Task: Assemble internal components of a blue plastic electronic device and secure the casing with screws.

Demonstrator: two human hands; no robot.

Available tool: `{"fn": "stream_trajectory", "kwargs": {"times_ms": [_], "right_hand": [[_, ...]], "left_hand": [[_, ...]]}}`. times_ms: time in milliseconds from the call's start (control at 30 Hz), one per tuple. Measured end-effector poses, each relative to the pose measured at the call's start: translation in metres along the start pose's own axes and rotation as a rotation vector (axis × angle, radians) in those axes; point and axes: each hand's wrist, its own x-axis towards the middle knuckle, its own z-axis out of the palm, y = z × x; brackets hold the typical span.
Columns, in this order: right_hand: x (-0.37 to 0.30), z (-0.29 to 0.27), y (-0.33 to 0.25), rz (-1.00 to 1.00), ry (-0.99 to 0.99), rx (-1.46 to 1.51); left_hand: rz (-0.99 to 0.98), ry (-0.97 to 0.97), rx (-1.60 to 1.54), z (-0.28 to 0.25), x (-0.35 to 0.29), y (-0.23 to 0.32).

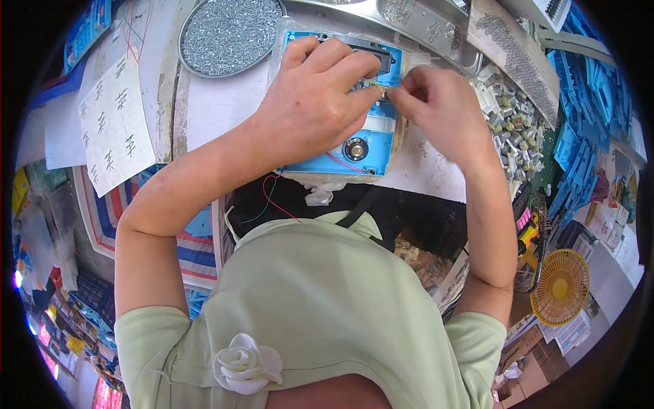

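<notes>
A blue plastic housing lies on the work table in front of me. In it are a small round speaker, a white strip and thin red wires. My left hand reaches over the housing with its fingers bent, thumb and forefinger closed near the middle of it. Just right of that, my right hand pinches with thumb and forefinger at the housing's right edge. The two hands' fingertips nearly meet; what is between them is too small to make out. Clear plastic wrapping shows under the housing.
A round metal tray of screws stands at the far left, a long metal tray at the back. Small white parts are heaped at the right, beside stacked blue plastic pieces. A marked paper sheet lies left.
</notes>
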Motion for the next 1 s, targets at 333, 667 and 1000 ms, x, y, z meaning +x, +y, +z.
{"fn": "stream_trajectory", "kwargs": {"times_ms": [333,667,1000], "right_hand": [[-0.016,0.023,0.013,0.16,0.132,0.539],[-0.015,0.054,0.007,0.031,0.393,0.407],[-0.024,0.022,0.019,-0.045,0.457,0.474]], "left_hand": [[-0.071,0.095,-0.087,-0.003,-0.004,-0.005],[-0.053,0.096,-0.068,-0.007,-0.006,-0.006],[-0.104,-0.201,0.147,-0.014,0.007,0.007]]}}
